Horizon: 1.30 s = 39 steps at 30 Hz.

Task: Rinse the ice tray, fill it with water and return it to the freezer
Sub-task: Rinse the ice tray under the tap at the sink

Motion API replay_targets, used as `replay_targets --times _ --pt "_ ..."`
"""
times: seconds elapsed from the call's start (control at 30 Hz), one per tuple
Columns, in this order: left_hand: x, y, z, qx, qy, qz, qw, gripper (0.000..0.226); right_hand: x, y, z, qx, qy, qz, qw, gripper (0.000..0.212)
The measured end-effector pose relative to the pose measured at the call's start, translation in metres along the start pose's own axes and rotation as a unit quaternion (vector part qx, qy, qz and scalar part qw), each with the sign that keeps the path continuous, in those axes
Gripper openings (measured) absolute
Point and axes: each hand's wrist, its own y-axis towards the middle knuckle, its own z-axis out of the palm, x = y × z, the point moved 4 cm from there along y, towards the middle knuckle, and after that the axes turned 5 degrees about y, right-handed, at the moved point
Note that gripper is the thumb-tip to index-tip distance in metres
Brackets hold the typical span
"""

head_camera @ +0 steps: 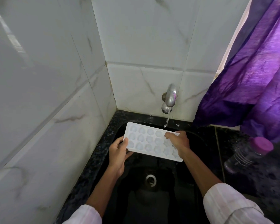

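A white ice tray (149,140) with several rounded cells is held level over the black sink (194,160). My left hand (118,152) grips its left end, thumb on top. My right hand (179,141) lies across the tray's right part, fingers pressed on the cells near the far edge. A chrome tap (169,98) on the tiled wall runs a thin stream of water (166,122) that falls just behind the tray's far right corner.
The sink drain (151,179) lies below the tray. A dark speckled counter (97,159) rims the sink. A clear bottle with a purple cap (249,155) stands on the right counter. A purple curtain (252,78) hangs at the right. White marble tiles cover both walls.
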Motion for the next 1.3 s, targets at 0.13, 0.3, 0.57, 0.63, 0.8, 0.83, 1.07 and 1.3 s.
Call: replay_targets --times 0.13,0.3,0.57,0.63,0.8,0.83,1.07,1.3 --pt "0.000 -0.003 0.000 -0.005 0.003 0.007 1.000 0.021 -0.001 -0.001 0.001 -0.014 -0.009 -0.016 1.000 0.059" --pt "-0.004 -0.004 -0.002 -0.007 0.005 0.010 1.000 0.018 -0.002 -0.001 0.003 0.021 0.034 0.008 0.999 0.065" --pt "-0.002 -0.006 -0.002 0.007 0.035 0.016 0.999 0.017 -0.001 0.002 0.001 0.025 0.018 0.009 0.999 0.069" --pt "-0.002 -0.006 -0.001 0.006 0.041 0.019 0.999 0.018 0.000 0.002 0.000 0.009 0.009 -0.004 1.000 0.068" --pt "-0.006 -0.005 -0.005 0.004 0.051 0.022 0.998 0.017 0.001 0.001 0.001 0.024 0.019 -0.011 0.999 0.070" --pt "-0.007 -0.005 -0.005 0.005 0.052 0.023 0.998 0.016 0.001 0.001 0.001 0.030 0.026 -0.007 0.999 0.071" --pt "-0.012 -0.012 -0.009 -0.011 0.064 0.049 0.997 0.014 0.002 -0.005 0.007 0.056 0.048 -0.011 0.997 0.066" --pt "-0.018 -0.025 -0.027 -0.093 0.125 0.121 0.980 0.011 -0.018 -0.015 0.024 0.152 0.143 0.005 0.978 0.045"
